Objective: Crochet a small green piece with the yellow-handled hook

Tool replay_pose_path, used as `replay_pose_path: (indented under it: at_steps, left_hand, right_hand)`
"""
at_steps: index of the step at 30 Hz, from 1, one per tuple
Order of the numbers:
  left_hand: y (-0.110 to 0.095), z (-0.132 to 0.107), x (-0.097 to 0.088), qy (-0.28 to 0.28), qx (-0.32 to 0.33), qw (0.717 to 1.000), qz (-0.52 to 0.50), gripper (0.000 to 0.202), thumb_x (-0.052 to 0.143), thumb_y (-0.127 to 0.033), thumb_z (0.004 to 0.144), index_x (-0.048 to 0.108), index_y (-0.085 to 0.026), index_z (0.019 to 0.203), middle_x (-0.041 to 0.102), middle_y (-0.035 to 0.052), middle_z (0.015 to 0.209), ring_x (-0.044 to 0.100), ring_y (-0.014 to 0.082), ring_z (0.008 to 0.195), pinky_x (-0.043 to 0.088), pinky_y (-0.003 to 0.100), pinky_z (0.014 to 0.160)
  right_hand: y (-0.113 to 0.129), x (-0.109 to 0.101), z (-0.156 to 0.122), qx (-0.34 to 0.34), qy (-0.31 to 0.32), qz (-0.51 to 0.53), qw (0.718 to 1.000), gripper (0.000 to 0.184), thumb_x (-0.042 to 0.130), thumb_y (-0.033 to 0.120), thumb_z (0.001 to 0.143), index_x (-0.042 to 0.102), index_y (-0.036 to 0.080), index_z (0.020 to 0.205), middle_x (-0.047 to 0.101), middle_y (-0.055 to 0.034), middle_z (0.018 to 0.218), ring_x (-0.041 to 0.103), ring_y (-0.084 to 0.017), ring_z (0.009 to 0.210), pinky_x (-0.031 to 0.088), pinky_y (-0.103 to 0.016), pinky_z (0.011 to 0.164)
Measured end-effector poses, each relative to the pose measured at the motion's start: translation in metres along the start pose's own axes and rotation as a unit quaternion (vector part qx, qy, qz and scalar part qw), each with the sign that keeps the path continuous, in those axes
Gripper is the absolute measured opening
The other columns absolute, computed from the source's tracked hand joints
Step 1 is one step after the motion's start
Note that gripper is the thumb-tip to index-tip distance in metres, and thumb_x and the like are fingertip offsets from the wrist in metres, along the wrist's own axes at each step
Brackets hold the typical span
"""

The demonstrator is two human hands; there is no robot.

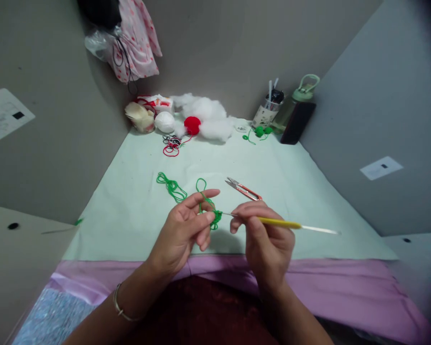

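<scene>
My left hand (188, 223) pinches a small green crochet piece (216, 220) between thumb and fingers, its index finger stretched out with green yarn running over it. In my right hand (267, 235) is a crochet hook (280, 223) with a yellow handle, gripped like a pen. The hook's thin metal tip points left and meets the green piece; whether it passes through a stitch is too small to tell. A loose bundle of green yarn (172, 187) lies on the table just beyond my left hand. Orange-handled thread snips (244, 188) rest beyond my right hand.
Along the back sit white stuffing (208, 117), a red yarn ball (192, 125), a white ball (164, 122) and tangled yarn scraps (171, 145). Small green pieces (260, 131), a pen cup (265, 114), a green bottle (290, 108) and a dark phone (298, 123) stand back right. Partition walls flank the table.
</scene>
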State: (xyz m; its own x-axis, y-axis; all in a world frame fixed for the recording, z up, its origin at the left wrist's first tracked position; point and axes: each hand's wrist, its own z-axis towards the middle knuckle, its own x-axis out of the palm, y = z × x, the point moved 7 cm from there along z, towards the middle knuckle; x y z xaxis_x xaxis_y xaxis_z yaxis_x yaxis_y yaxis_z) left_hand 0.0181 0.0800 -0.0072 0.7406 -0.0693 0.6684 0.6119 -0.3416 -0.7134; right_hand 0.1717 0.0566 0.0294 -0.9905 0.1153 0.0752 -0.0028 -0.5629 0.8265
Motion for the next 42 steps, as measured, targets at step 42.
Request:
replay_pose_path:
  at_steps: [42]
  left_hand:
    - [0.004, -0.001, -0.007, -0.005, 0.076, 0.993, 0.095, 0.029, 0.085, -0.025, 0.082, 0.081, -0.024, 0.111, 0.067, 0.0018, 0.092, 0.066, 0.0158, 0.090, 0.057, 0.031, 0.089]
  right_hand:
    - [-0.029, 0.011, 0.005, 0.134, 0.013, 0.155, 0.979, 0.013, 0.066, 0.028, 0.100, 0.079, 0.025, 0.097, 0.075, -0.0030, 0.091, 0.067, -0.013, 0.071, 0.057, -0.028, 0.066]
